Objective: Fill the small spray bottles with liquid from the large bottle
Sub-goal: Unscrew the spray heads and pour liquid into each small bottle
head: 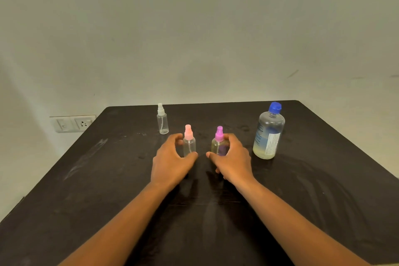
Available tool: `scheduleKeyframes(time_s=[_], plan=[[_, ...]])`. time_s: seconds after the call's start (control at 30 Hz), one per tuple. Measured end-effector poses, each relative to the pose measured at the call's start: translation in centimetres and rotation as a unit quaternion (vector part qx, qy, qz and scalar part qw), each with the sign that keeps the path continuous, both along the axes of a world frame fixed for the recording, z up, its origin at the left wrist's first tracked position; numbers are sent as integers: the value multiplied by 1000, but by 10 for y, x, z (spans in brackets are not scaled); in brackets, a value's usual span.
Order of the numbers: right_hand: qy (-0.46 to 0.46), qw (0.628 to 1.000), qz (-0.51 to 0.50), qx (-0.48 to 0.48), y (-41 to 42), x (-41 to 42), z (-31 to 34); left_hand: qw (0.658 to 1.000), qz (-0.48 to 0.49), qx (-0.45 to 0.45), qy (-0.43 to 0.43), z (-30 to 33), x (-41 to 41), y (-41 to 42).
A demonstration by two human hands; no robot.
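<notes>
Three small spray bottles stand upright on the dark table (323,179). The white-capped bottle (162,119) stands alone at the back left and looks empty. My left hand (172,162) curls round the clear pink-capped bottle (189,141), thumb at its base. My right hand (233,160) curls round the purple-capped bottle (219,142), which holds yellowish liquid. The large bottle (268,131), blue cap on, stands to the right of my right hand, apart from it, with a low layer of yellowish liquid.
A pale wall rises just behind the table's far edge. A wall socket and switch plate (73,123) sits low at the left, beside the table's left edge. Bare tabletop stretches in front of and beside the bottles.
</notes>
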State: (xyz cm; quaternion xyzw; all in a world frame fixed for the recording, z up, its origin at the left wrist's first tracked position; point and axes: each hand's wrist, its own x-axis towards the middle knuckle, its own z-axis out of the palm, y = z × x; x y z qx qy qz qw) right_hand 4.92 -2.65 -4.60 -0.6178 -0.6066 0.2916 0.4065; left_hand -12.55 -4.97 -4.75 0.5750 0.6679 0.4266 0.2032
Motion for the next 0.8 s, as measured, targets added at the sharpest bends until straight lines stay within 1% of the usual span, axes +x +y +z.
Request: scheduleKeyframes(time_s=[0.1,0.17,0.27,0.33,0.47,0.57,0.67,0.8], plan=[[-7,1000,1,23,-5,2,0,996,50,67,-42,-3,-14,-1],[-16,999,3,41,-10,6,0,989,96,93,-57,-2,-25,7],[-28,997,4,71,-14,10,-2,981,157,95,-55,6,-37,29],[-36,996,2,77,-14,11,-6,981,181,59,-48,12,-43,47],[-35,997,-5,66,-12,11,-13,985,166,-13,-39,13,-57,83],[-23,998,-9,60,-8,10,-16,989,138,-41,-14,7,-64,103],[-19,998,-11,51,-6,11,-18,990,129,-49,-16,14,-58,106],[-22,999,-3,41,-5,13,-20,988,137,-40,-56,16,-55,101]])
